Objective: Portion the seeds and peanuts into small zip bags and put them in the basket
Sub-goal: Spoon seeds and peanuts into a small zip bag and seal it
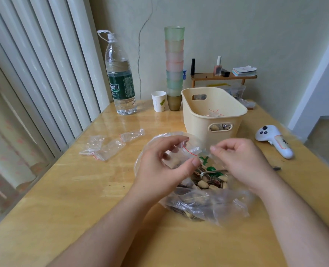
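Observation:
A small clear zip bag (186,149) with a red seal line hangs above a big clear plastic bag (208,205) of seeds and peanuts in the middle of the table. My left hand (163,166) pinches the zip bag at its mouth. My right hand (240,160) pinches the bag's other edge with curled fingers. A metal spoon (211,172) lies in the nut pile. The cream basket (213,108) stands just behind, with filled zip bags showing through its handle slot. Three empty zip bags (109,145) lie to the left.
A large water bottle (121,74), a paper cup (158,101) and a tall stack of coloured cups (174,68) stand at the back. A white controller (275,143) lies at the right. A small wooden shelf (223,77) with bottles sits against the wall.

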A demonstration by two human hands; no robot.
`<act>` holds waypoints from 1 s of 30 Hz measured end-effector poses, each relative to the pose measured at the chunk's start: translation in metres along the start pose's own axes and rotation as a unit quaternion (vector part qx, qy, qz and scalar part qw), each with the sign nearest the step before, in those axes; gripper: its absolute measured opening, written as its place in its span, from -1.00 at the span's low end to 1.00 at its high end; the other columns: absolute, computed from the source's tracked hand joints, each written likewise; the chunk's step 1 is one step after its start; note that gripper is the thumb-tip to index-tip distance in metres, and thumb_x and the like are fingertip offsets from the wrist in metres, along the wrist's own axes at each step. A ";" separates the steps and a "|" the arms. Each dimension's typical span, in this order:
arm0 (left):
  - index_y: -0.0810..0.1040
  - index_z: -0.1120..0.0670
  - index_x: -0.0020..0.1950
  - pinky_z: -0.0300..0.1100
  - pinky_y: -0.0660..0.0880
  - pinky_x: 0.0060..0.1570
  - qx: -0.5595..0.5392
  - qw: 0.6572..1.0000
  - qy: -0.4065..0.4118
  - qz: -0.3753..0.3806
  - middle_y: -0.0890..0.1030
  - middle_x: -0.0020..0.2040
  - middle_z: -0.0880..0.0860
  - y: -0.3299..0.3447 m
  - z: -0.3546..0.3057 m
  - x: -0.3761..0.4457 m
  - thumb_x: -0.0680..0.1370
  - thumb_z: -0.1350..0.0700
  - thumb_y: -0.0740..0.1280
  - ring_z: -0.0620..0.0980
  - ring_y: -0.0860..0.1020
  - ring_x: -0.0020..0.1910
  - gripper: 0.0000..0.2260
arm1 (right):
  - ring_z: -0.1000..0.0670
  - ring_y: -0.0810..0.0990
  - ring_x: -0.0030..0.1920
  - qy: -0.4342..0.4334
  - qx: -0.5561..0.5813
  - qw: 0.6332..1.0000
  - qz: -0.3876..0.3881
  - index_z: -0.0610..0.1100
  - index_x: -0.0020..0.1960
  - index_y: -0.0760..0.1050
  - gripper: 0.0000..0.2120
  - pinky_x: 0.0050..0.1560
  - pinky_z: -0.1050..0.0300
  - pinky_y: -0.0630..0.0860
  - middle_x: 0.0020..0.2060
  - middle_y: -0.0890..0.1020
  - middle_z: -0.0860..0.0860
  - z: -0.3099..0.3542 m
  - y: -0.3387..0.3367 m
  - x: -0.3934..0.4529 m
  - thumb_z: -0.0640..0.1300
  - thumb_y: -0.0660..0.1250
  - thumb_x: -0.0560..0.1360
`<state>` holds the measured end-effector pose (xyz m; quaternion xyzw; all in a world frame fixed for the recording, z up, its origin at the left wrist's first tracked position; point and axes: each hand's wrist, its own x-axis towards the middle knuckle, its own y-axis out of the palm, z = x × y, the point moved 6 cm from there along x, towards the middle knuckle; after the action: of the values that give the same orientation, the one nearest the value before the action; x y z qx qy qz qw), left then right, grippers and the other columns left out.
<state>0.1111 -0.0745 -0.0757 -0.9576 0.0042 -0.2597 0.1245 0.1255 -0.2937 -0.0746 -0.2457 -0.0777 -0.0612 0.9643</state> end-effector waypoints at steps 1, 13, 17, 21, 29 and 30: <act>0.69 -0.19 0.16 -0.13 0.54 -0.03 -0.028 0.999 -0.023 -0.002 0.68 0.05 -0.19 0.001 0.002 0.000 0.33 -0.24 0.55 -0.14 0.59 -0.02 -0.58 | 0.10 0.46 -0.42 0.013 -0.063 0.998 0.013 0.08 -0.20 0.68 -0.82 -0.27 0.09 0.43 -0.47 0.58 0.04 -0.003 0.001 -0.001 0.08 0.46 0.56; 0.63 0.08 0.27 -0.20 0.53 0.27 -0.152 0.981 -0.061 0.107 0.71 0.18 0.07 0.029 0.001 -0.004 0.41 0.05 0.58 0.00 0.65 0.23 -0.55 | -0.01 0.41 -0.44 0.117 -0.190 0.972 0.079 -0.13 -0.34 0.47 -0.53 -0.27 0.07 0.34 -0.53 0.44 0.04 -0.020 0.002 -0.006 0.23 0.42 0.49; 0.64 0.08 0.26 -0.19 0.58 0.15 -0.177 0.975 -0.093 0.099 0.70 0.16 0.14 0.025 0.007 -0.003 0.43 0.11 0.59 0.00 0.67 0.15 -0.59 | 0.06 0.35 -0.59 0.142 -0.172 0.972 0.077 -0.24 -0.27 0.58 -0.51 -0.35 0.13 0.31 -0.57 0.53 0.00 -0.025 -0.001 -0.009 0.18 0.41 0.54; 0.64 0.07 0.26 -0.21 0.58 0.11 -0.195 0.967 -0.127 0.106 0.74 0.12 0.09 0.022 0.009 -0.007 0.45 0.07 0.61 0.01 0.69 0.13 -0.60 | 0.06 0.54 -0.48 0.117 -0.212 0.969 0.048 -0.20 -0.26 0.62 -0.44 -0.32 0.13 0.47 -0.50 0.64 0.00 -0.013 -0.002 -0.015 0.31 0.36 0.53; 0.66 0.00 0.23 0.07 0.60 0.28 -0.175 0.965 -0.149 0.128 0.74 0.11 0.04 0.022 0.017 -0.009 0.44 0.04 0.57 0.10 0.69 0.16 -0.63 | -0.08 0.64 -0.22 -0.007 -0.043 0.997 -0.069 0.08 -0.08 0.61 -0.93 -0.12 -0.08 0.62 -0.29 0.67 0.03 0.005 0.029 -0.005 -0.02 0.40 0.58; 0.66 0.00 0.23 0.06 0.61 0.27 -0.176 0.966 -0.143 0.128 0.74 0.10 0.04 0.021 0.017 -0.008 0.44 0.05 0.57 0.07 0.69 0.14 -0.63 | -0.11 0.63 -0.22 -0.027 -0.071 0.995 -0.066 0.03 -0.08 0.61 -0.89 -0.14 -0.07 0.60 -0.31 0.65 0.01 0.011 0.030 -0.006 -0.01 0.37 0.61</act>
<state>0.1138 -0.0901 -0.0983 -0.9832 0.1539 -0.0969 -0.0144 0.1232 -0.2618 -0.0805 -0.3094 -0.1151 -0.1230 0.9359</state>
